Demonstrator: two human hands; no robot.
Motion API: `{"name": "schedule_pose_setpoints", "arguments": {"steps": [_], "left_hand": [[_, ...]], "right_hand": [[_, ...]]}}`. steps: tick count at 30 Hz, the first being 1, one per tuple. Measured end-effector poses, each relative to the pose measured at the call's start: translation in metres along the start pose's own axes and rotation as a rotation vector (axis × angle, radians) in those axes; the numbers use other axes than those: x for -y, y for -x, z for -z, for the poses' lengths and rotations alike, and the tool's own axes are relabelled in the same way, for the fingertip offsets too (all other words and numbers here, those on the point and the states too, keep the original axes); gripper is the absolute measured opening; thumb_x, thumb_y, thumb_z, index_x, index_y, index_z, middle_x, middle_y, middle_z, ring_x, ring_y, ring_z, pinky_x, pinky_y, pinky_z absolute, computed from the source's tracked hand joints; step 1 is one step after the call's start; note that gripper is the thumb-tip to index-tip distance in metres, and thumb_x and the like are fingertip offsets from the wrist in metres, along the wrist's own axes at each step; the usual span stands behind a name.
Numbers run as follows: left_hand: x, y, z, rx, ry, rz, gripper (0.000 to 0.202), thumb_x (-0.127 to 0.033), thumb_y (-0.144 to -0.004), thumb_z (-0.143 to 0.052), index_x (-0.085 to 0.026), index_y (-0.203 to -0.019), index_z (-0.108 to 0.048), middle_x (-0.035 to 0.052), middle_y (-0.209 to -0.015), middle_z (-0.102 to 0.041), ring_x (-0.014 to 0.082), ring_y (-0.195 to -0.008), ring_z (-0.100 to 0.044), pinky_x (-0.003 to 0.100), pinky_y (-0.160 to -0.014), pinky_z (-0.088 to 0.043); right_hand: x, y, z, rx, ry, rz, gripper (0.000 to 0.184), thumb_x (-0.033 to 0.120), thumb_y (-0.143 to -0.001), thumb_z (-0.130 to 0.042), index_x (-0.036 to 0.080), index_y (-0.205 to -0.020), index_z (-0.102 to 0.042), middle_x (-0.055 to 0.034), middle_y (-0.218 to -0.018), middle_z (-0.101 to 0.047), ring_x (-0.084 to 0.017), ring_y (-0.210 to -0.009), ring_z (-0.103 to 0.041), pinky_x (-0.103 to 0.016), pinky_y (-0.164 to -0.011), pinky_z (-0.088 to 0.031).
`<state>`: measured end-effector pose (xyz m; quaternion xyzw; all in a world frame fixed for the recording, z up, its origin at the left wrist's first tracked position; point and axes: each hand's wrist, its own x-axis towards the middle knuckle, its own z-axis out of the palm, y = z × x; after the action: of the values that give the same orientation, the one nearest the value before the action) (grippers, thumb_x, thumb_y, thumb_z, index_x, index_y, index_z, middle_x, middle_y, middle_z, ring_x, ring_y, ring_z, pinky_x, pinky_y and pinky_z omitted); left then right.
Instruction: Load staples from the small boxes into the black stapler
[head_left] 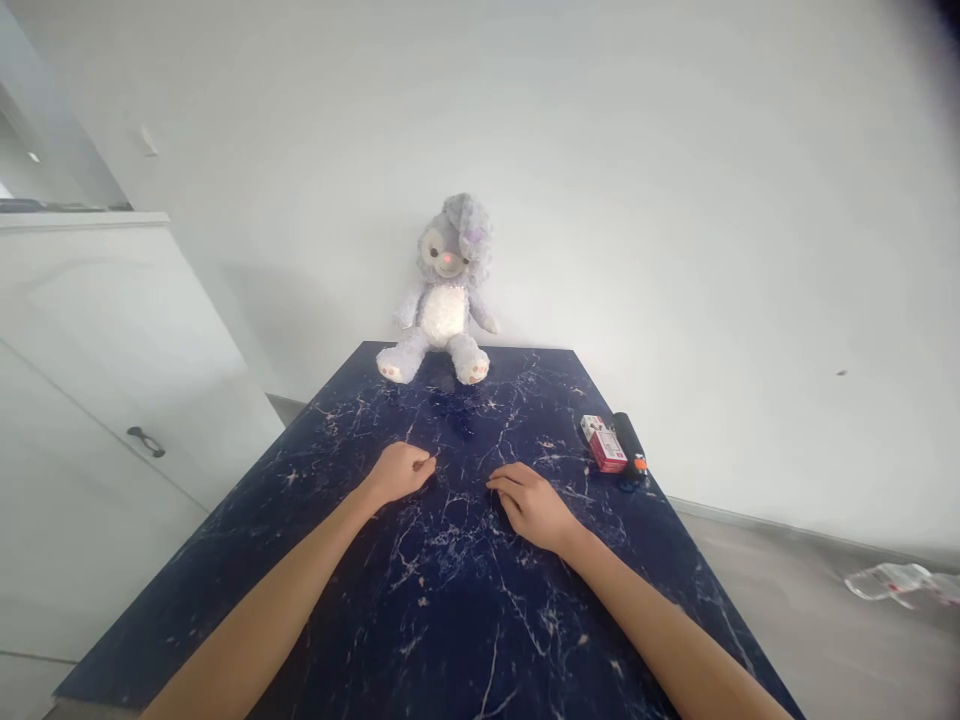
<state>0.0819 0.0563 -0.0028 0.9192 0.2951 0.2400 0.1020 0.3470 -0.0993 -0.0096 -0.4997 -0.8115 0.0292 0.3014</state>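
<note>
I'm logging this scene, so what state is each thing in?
Plush toy: sitting upright
Left hand: curled, fist-like
Right hand: palm down, loosely open
Small boxes: side by side; flaps unclear
Black cylinder: lying down
Cabinet door: shut
Clear plastic item: lying on the floor

A room in a home is suggested by the soft toy (445, 312) seated before a plain pale wall (675, 200), the white cabinet (90, 330) with its dark handle (146, 441), and the blue marble-patterned worktop (442, 610).

Free lane between left hand (402, 473) and right hand (534, 508) — plush toy (444, 312) beyond
</note>
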Motion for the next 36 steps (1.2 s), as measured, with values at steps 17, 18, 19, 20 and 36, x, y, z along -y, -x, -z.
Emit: {"name": "schedule_pose_setpoints", "arguments": {"steps": [17, 18, 19, 20, 36], "left_hand": [[-0.004, 0.004, 0.003, 0.078, 0.056, -0.037, 0.052, -0.042, -0.095, -0.048, -0.020, -0.051, -0.032, -0.0034, -0.044, -0.034, 0.0122, -0.042, -0.032, 0.030, -0.052, -0.025], [-0.004, 0.005, 0.003, 0.081, 0.053, -0.036, 0.052, -0.042, -0.096, -0.047, -0.021, -0.051, -0.033, -0.0034, -0.045, -0.035, 0.0122, -0.042, -0.032, 0.030, -0.052, -0.024], [-0.004, 0.005, 0.003, 0.082, 0.047, -0.033, 0.051, -0.042, -0.096, -0.046, -0.021, -0.051, -0.033, -0.0034, -0.045, -0.035, 0.0123, -0.043, -0.032, 0.030, -0.052, -0.024], [-0.004, 0.005, 0.003, 0.081, 0.040, -0.029, 0.052, -0.043, -0.096, -0.046, -0.020, -0.052, -0.033, -0.0034, -0.046, -0.035, 0.0123, -0.043, -0.032, 0.030, -0.053, -0.024], [-0.003, 0.016, -0.004, 0.104, -0.028, -0.017, 0.048, -0.038, -0.095, -0.047, -0.019, -0.051, -0.042, -0.0011, -0.050, -0.048, 0.0133, -0.048, -0.042, 0.028, -0.057, -0.027]], "right_hand": [[-0.020, 0.008, 0.012, -0.298, 0.296, -0.183, 0.028, 0.026, -0.098, -0.052, 0.024, -0.088, -0.078, -0.0080, -0.086, -0.066, -0.025, -0.089, -0.054, -0.044, -0.088, -0.044], [-0.022, 0.007, 0.011, -0.310, 0.303, -0.188, 0.028, 0.027, -0.098, -0.053, 0.025, -0.088, -0.079, -0.0083, -0.088, -0.067, -0.026, -0.091, -0.054, -0.045, -0.089, -0.044], [-0.023, 0.006, 0.011, -0.327, 0.309, -0.192, 0.028, 0.028, -0.098, -0.054, 0.026, -0.088, -0.080, -0.0087, -0.092, -0.068, -0.027, -0.094, -0.054, -0.047, -0.090, -0.044], [-0.024, 0.006, 0.010, -0.349, 0.313, -0.197, 0.027, 0.028, -0.097, -0.054, 0.026, -0.089, -0.080, -0.0091, -0.098, -0.069, -0.029, -0.099, -0.054, -0.048, -0.091, -0.044], [-0.098, 0.064, 0.076, -0.752, 0.094, -1.097, 0.072, 0.050, -0.090, -0.051, 0.008, -0.148, -0.046, -0.0248, -0.144, -0.052, -0.036, -0.128, -0.054, -0.051, -0.110, -0.040]]}}
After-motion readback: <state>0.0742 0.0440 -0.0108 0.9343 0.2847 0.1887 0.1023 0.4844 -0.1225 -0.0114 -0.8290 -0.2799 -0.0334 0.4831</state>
